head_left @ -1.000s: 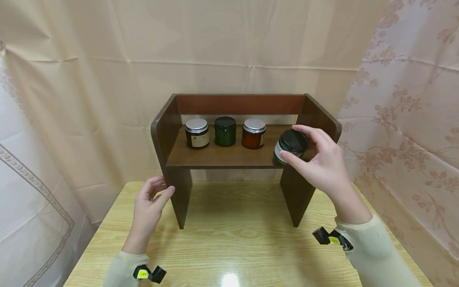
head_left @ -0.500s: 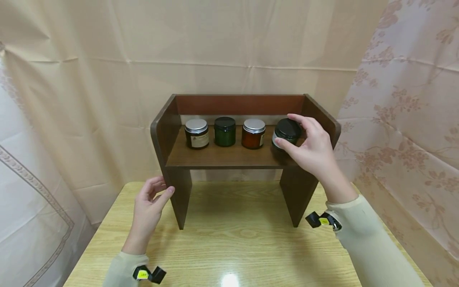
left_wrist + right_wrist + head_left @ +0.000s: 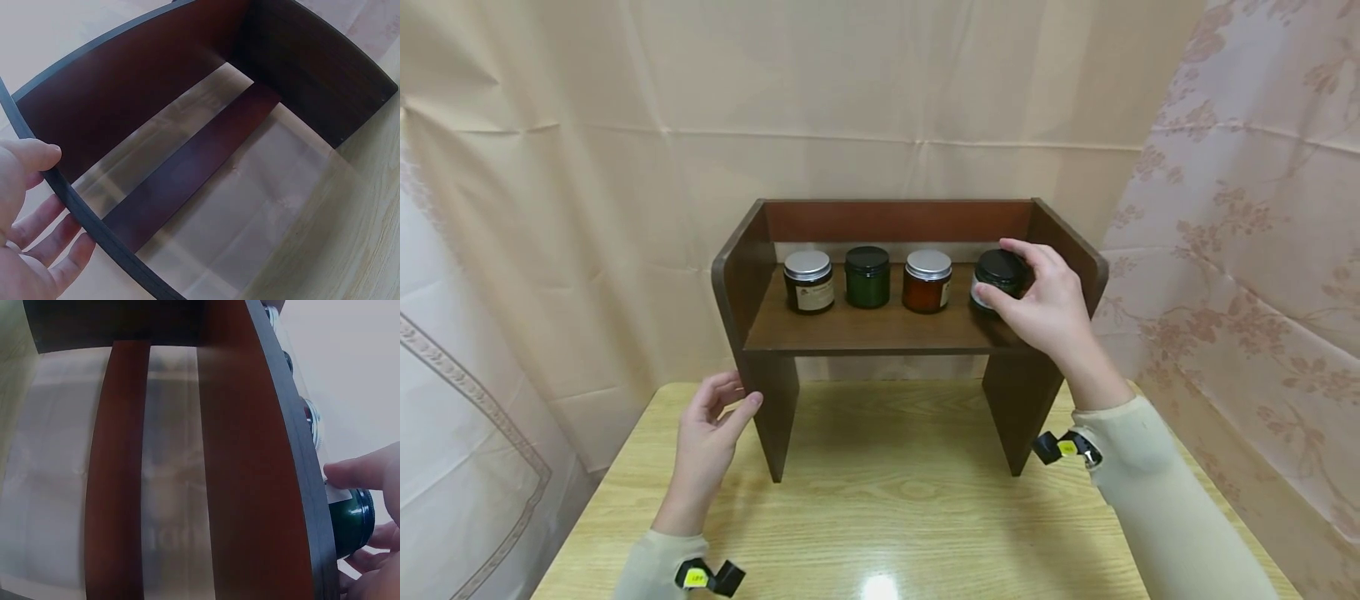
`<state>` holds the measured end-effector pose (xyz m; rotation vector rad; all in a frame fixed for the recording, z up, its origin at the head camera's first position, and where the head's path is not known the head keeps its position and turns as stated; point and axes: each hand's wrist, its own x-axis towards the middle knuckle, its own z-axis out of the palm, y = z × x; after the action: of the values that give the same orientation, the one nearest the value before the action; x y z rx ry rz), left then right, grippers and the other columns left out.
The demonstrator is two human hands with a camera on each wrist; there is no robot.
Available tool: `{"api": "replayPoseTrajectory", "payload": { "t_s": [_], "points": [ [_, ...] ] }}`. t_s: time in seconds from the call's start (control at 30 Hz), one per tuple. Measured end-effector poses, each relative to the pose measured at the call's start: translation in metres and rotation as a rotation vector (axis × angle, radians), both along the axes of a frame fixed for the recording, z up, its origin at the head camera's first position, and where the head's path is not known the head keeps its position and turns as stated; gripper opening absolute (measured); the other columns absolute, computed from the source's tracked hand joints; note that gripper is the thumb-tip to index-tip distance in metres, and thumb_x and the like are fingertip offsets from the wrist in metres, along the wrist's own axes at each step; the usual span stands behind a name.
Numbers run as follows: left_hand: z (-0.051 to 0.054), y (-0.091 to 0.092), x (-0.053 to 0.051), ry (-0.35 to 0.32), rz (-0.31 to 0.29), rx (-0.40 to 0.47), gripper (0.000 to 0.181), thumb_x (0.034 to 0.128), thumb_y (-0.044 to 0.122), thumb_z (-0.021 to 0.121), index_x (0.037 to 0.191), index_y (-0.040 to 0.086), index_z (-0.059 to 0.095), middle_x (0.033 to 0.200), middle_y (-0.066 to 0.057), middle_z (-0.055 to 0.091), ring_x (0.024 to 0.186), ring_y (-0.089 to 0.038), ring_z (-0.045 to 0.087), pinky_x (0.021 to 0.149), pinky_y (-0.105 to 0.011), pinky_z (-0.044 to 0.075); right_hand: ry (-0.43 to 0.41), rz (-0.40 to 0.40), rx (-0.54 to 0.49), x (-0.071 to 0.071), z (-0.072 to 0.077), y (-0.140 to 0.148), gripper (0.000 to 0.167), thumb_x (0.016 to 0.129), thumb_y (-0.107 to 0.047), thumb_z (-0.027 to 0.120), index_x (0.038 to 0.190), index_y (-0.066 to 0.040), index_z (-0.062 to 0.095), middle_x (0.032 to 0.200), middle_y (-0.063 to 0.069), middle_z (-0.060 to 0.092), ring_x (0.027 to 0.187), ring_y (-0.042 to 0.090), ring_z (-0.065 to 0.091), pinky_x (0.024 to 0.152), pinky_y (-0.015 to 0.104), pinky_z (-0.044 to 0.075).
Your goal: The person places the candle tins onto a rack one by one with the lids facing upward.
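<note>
My right hand [image 3: 1049,302] grips a dark green jar [image 3: 1001,268] with a black lid and pale label, at the right end of the wooden shelf [image 3: 865,329]. In the right wrist view the thumb lies along the label of the green jar [image 3: 351,519]. To its left stand an amber jar [image 3: 927,287] with a silver lid, a green jar [image 3: 867,283] with a black lid, and a dark labelled jar [image 3: 808,287] with a silver lid. My left hand [image 3: 711,429] holds the front edge of the left side panel [image 3: 81,212], thumb inside, fingers outside.
The shelf unit stands on a light wood table [image 3: 880,500]. Its right side panel [image 3: 1067,250] rises close beside my right hand. A beige curtain [image 3: 880,100] hangs behind, and a floral cloth [image 3: 1255,250] hangs at the right.
My right hand has moved back and slightly left with the green jar, from the shelf's front edge into line with the other jars. The jar went from tilted to upright. My left hand stayed put.
</note>
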<state>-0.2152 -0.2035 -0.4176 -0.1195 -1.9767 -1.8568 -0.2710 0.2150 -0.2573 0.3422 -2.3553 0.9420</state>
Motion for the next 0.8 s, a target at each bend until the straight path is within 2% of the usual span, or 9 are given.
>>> {"api": "replayPoseTrajectory", "payload": {
  "t_s": [0.2, 0.6, 0.8],
  "points": [
    [0.0003, 0.0004, -0.0003, -0.004, 0.003, -0.012, 0.032, 0.1021, 0.001, 0.076, 0.132, -0.001, 0.064, 0.115, 0.004, 0.072, 0.113, -0.013, 0.067, 0.093, -0.017, 0.057, -0.035, 0.0, 0.034, -0.0027, 0.0031, 0.0004, 0.068, 0.092, -0.026, 0.087, 0.151, -0.003, 0.062, 0.148, 0.025, 0.06, 0.133, 0.046, 0.058, 0.109, 0.06, 0.045],
    [-0.0012, 0.0012, -0.0018, 0.032, -0.012, 0.022, 0.031, 0.1007, -0.003, 0.076, 0.13, -0.003, 0.064, 0.115, 0.003, 0.073, 0.111, -0.014, 0.068, 0.091, -0.018, 0.058, -0.077, -0.005, 0.073, -0.0085, 0.0028, 0.0016, 0.069, 0.094, -0.028, 0.085, 0.153, -0.002, 0.059, 0.152, 0.025, 0.057, 0.137, 0.048, 0.055, 0.113, 0.063, 0.044],
    [-0.0016, 0.0015, -0.0029, 0.024, -0.012, 0.014, 0.032, 0.1011, -0.001, 0.076, 0.13, -0.003, 0.064, 0.115, 0.003, 0.073, 0.113, -0.014, 0.068, 0.092, -0.018, 0.057, -0.113, 0.0, 0.081, -0.0094, 0.0047, 0.0032, 0.071, 0.096, -0.03, 0.084, 0.155, -0.001, 0.057, 0.154, 0.027, 0.055, 0.14, 0.049, 0.053, 0.115, 0.063, 0.042]
  ]
}}
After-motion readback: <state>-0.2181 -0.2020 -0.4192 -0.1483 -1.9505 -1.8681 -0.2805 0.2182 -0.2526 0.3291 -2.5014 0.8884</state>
